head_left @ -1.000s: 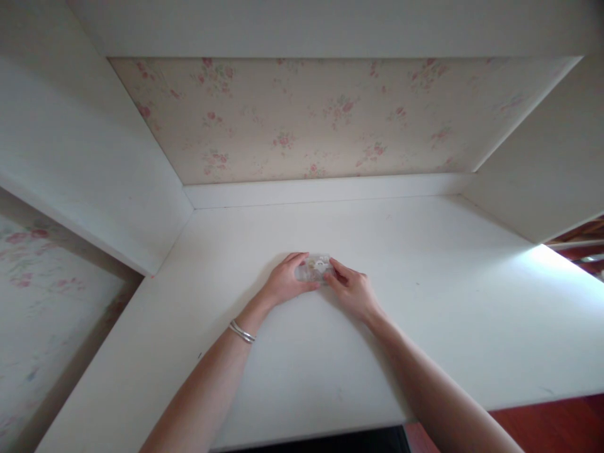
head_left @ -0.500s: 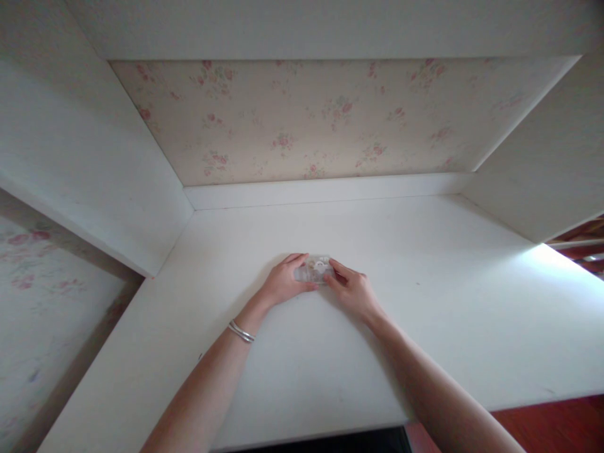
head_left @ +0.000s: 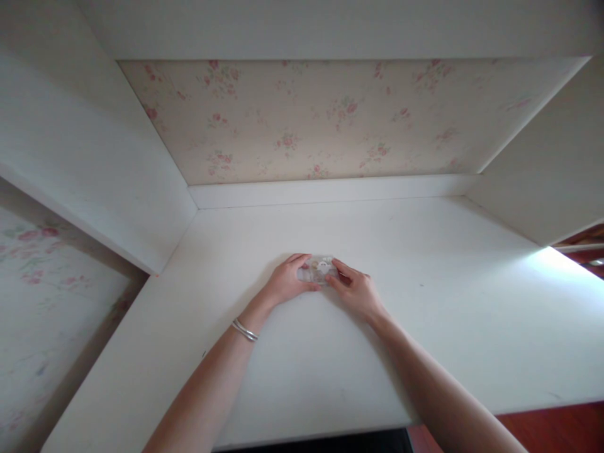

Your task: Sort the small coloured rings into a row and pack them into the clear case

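Your left hand (head_left: 287,282) and right hand (head_left: 357,293) meet over one small, clear case (head_left: 316,272) on the worktop (head_left: 292,371). The case lies between your hands, near the middle of the white surface and well apart from its front edge. It looks see-through, with a white mark towards its right part and paler bits around it; what these are is too small to tell.

On your left hand, the fingers and thumb are parted to about the width of the case and bracket its left end: the fingers reach along its far edge and the thumb runs along its near edge. On your right hand, the opening is narrower, with the fingers at the far right corner and the thumb at the near right part, so that end is held between them. Whether the underside of the case touches the worktop, you cannot tell from this view.

Your left wrist wears silver bracelets (head_left: 245,330); your right forearm is bare. A small dark mark (head_left: 204,353) shows on the worktop just beside your left forearm, and a fainter speck lies to the right of your right hand.

Behind the worktop runs a white strip (head_left: 330,190), with floral wallpaper (head_left: 302,119) above it. White panels stand at both sides. Bright light falls on the right end of the worktop, and a red floor (head_left: 557,429) shows past its front edge at the lower right.
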A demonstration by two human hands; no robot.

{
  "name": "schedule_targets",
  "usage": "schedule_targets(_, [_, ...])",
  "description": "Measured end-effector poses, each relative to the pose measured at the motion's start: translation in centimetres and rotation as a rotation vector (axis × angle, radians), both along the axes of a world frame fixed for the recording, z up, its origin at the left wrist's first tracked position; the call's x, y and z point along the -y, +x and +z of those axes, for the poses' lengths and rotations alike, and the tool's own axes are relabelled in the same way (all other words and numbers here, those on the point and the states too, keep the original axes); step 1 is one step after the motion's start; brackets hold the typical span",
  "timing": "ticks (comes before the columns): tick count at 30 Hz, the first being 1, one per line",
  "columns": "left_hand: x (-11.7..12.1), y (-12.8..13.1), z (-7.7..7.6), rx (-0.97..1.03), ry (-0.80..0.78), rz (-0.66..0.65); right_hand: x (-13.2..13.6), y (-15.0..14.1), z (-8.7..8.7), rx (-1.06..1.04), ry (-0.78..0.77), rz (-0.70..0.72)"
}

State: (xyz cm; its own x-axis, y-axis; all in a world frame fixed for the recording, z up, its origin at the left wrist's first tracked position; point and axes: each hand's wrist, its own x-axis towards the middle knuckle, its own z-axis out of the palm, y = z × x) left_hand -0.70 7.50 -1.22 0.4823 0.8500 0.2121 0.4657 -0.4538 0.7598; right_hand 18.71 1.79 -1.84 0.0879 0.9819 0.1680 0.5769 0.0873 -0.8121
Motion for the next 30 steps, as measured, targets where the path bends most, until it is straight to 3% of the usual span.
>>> schedule_targets(10, [0.04, -0.06, 0.02, -0.020, 0.017, -0.012, 0.06, 0.23, -0.03, 0.011, -0.014, -0.002])
schedule_targets(18, [0.18, 0.11, -0.08, 0.002, -0.069, 0.018, 0.00, 0.13, 0.04, -0.004, -0.033, 0.014])
schedule_targets(30, [0.26, 0.25, -0.19, -0.017, 0.014, -0.005, -0.22, 0.14, 0.02, 0.064, 0.012, -0.001])
